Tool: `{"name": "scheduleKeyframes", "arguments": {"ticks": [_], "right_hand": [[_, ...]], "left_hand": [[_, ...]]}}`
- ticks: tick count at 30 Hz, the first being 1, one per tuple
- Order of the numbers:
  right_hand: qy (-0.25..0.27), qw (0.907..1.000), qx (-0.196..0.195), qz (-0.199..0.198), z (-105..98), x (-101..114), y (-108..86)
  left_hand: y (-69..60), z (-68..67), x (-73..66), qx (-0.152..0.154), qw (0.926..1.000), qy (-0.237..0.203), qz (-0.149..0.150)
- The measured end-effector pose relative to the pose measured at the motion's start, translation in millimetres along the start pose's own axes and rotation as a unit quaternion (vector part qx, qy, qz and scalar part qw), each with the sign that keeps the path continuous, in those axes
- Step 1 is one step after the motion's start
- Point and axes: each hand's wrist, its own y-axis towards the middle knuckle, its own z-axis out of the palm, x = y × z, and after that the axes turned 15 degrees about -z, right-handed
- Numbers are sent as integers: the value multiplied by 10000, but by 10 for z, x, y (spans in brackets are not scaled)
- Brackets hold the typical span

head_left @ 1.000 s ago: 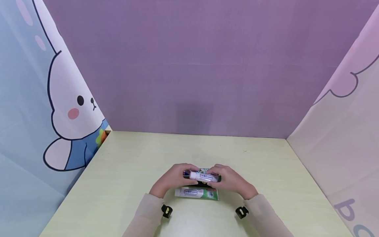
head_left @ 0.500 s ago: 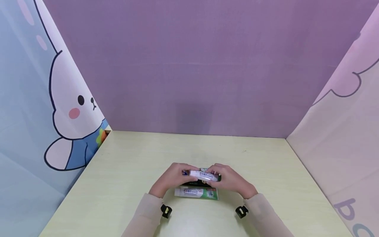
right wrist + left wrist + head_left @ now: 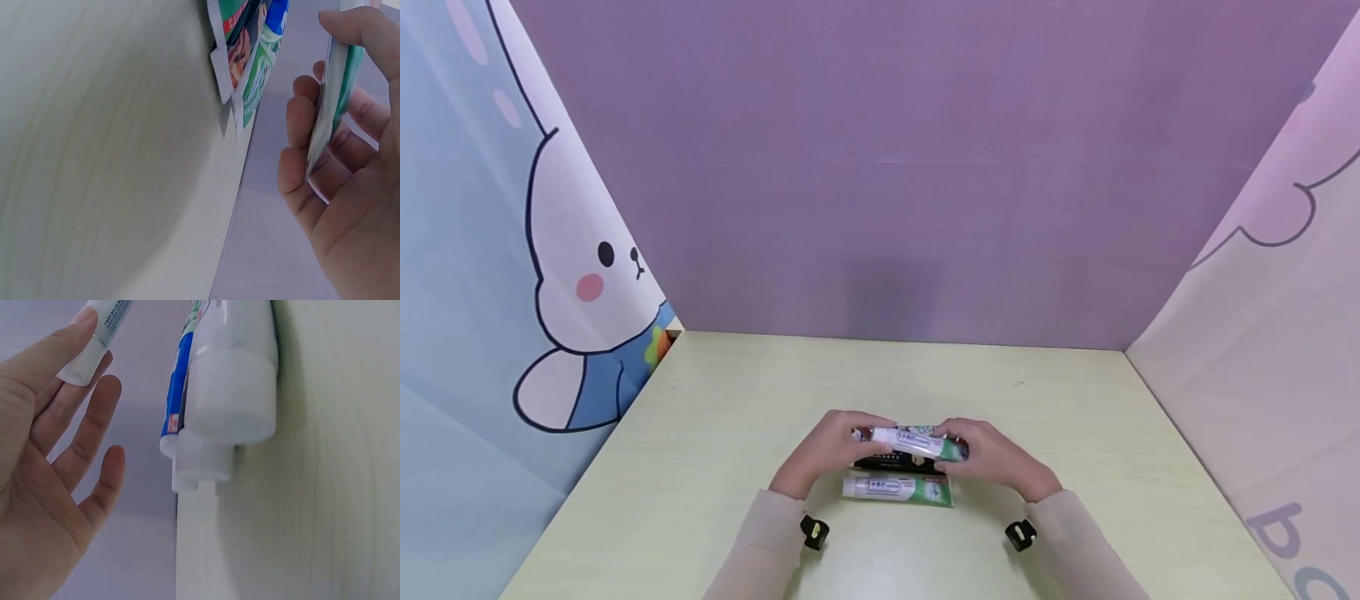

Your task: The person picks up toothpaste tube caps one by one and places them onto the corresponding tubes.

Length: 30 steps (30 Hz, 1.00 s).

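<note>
Between both hands a white and green toothpaste tube (image 3: 916,442) is held up off the table. My left hand (image 3: 833,450) pinches its white cap end between thumb and fingertips. At the flat tail end my right hand (image 3: 994,454) grips with thumb and curled fingers, as the right wrist view shows. Below lies another white and green toothpaste tube (image 3: 895,489), cap to the left. Just behind it a black tube (image 3: 887,462) lies partly hidden by the hands and the held tube. A blue-ended tube (image 3: 177,387) appears in the left wrist view beside the others' white caps.
The pale wooden table (image 3: 737,392) extends around the tubes. A purple backdrop (image 3: 880,167) rises at its far edge. Printed cloths flank it, a rabbit-patterned one (image 3: 572,250) on the left and a pale one (image 3: 1285,358) on the right.
My hands have drawn slightly apart, the left to the left and the right to the right. More of the held tube's green end now shows. The near tube has stayed in place.
</note>
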Motion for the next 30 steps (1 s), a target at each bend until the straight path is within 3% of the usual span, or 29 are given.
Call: {"name": "scheduleKeyframes", "arguments": {"ticks": [15, 23, 30], "right_hand": [[-137, 9994, -180, 265, -71, -56, -68], [-51, 9985, -286, 455, -95, -115, 25], [-244, 9979, -450, 389, -86, -199, 129]], "left_hand": [[22, -72, 91, -228, 9993, 48, -290], [84, -78, 176, -353, 9983, 9, -474], [151, -81, 211, -549, 9962, 13, -677]]}}
